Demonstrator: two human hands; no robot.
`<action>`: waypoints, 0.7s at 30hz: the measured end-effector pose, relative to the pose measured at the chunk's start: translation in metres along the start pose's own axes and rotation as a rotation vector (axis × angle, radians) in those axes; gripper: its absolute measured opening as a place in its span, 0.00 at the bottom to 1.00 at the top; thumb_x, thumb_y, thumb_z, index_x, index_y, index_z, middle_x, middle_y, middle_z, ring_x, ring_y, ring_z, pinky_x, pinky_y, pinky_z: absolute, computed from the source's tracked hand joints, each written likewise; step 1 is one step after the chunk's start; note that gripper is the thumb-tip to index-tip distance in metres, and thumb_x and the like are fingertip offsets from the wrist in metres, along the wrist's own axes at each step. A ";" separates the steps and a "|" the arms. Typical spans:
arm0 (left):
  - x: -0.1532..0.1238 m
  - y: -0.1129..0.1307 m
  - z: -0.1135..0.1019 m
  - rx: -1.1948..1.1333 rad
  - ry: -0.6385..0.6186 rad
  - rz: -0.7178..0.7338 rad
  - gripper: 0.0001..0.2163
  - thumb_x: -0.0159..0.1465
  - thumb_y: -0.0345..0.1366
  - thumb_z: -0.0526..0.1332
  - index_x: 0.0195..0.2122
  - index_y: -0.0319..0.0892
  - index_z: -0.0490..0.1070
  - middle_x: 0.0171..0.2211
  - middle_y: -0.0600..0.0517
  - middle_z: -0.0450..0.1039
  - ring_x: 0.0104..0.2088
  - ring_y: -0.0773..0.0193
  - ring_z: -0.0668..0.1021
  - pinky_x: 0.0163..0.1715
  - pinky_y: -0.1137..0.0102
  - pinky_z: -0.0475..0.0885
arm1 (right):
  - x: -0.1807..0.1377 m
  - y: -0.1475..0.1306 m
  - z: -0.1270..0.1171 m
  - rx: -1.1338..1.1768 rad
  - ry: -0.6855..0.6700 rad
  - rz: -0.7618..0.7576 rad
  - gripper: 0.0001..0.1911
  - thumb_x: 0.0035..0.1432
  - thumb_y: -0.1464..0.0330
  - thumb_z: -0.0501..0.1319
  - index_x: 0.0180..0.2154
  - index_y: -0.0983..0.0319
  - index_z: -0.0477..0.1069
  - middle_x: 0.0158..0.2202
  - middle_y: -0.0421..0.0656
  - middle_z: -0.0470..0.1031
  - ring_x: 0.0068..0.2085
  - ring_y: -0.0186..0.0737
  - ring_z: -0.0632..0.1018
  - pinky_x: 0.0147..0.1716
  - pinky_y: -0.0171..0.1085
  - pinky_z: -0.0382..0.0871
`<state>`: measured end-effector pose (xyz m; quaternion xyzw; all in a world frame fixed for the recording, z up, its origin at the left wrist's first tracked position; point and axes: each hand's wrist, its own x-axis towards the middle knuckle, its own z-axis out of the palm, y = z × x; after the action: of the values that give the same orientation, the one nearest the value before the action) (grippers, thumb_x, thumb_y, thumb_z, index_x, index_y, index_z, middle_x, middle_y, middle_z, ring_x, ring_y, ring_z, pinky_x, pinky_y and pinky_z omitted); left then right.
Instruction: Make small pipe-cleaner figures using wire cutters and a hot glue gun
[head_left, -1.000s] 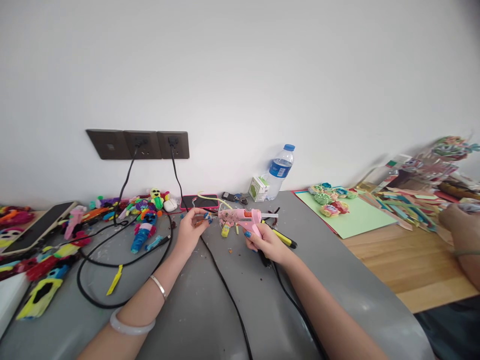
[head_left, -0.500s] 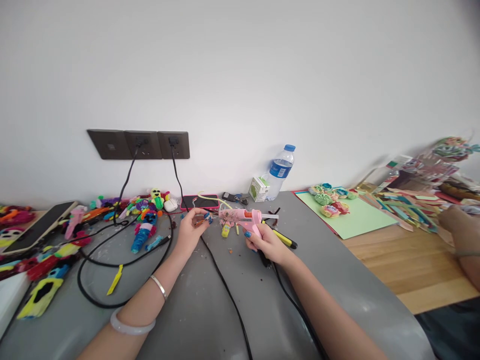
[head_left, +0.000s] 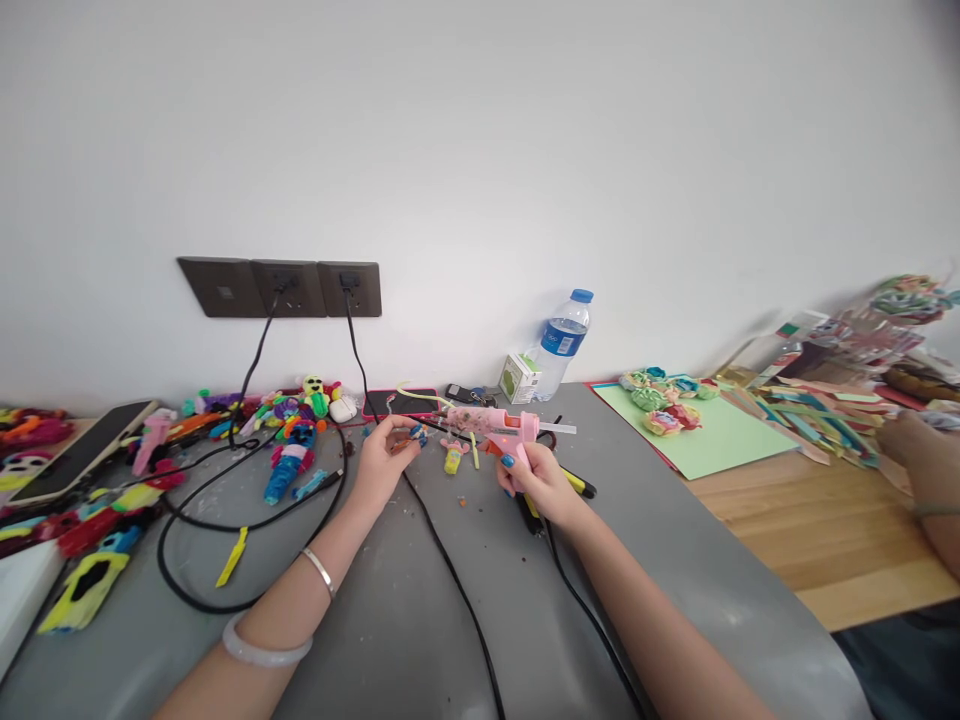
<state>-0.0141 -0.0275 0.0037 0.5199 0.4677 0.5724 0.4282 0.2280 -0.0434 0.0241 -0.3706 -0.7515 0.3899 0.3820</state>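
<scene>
A pink hot glue gun (head_left: 491, 422) is gripped by its handle in my right hand (head_left: 538, 482). Its nozzle points left, and a clear glue stick (head_left: 559, 429) juts from its back end. My left hand (head_left: 388, 455) is closed in a pinch near the nozzle; a small blue and orange bit shows at the fingertips, too small to name. Between the hands and below the gun lies a small yellow and pink fuzzy piece (head_left: 452, 458). A yellow and black cutter (head_left: 579, 484) lies partly behind my right hand.
Black cables (head_left: 450, 560) cross the grey table. Colourful fuzzy figures (head_left: 283, 475) crowd the left side. At the wall stand a water bottle (head_left: 561, 345) and a small box (head_left: 519, 378). Right: green paper (head_left: 724, 440) with paper flowers, paper strips (head_left: 817, 425), another person's arm (head_left: 926, 480).
My right hand has drawn the glue gun a little to the right, so its nozzle is farther from my left fingertips. My left hand stays almost in place.
</scene>
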 end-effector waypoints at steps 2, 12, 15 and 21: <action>0.000 0.000 0.000 0.000 0.007 0.006 0.10 0.50 0.33 0.66 0.34 0.42 0.72 0.34 0.51 0.75 0.36 0.62 0.77 0.33 0.71 0.73 | 0.000 0.000 -0.001 0.015 0.017 -0.015 0.27 0.64 0.48 0.49 0.38 0.65 0.71 0.17 0.38 0.64 0.21 0.34 0.62 0.24 0.35 0.59; 0.000 -0.001 0.000 0.014 0.001 0.026 0.09 0.51 0.32 0.65 0.34 0.42 0.72 0.34 0.51 0.75 0.36 0.62 0.77 0.36 0.70 0.73 | 0.000 -0.004 -0.001 -0.022 0.003 0.010 0.29 0.63 0.47 0.50 0.21 0.62 0.63 0.17 0.39 0.64 0.21 0.32 0.62 0.24 0.34 0.58; 0.000 0.000 0.000 0.021 -0.003 0.029 0.09 0.51 0.32 0.65 0.35 0.42 0.72 0.35 0.50 0.75 0.37 0.61 0.77 0.36 0.69 0.73 | -0.001 -0.005 0.000 -0.025 -0.002 0.011 0.29 0.63 0.47 0.50 0.20 0.61 0.60 0.17 0.39 0.64 0.21 0.32 0.62 0.23 0.34 0.58; -0.001 0.002 0.001 0.023 -0.010 0.048 0.09 0.51 0.32 0.65 0.34 0.42 0.73 0.36 0.50 0.75 0.38 0.61 0.77 0.37 0.69 0.73 | -0.001 -0.002 0.000 -0.045 -0.018 0.033 0.30 0.63 0.47 0.50 0.19 0.61 0.61 0.16 0.40 0.64 0.20 0.32 0.61 0.22 0.34 0.56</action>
<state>-0.0127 -0.0285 0.0055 0.5388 0.4594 0.5745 0.4107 0.2278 -0.0455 0.0253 -0.3878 -0.7573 0.3823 0.3605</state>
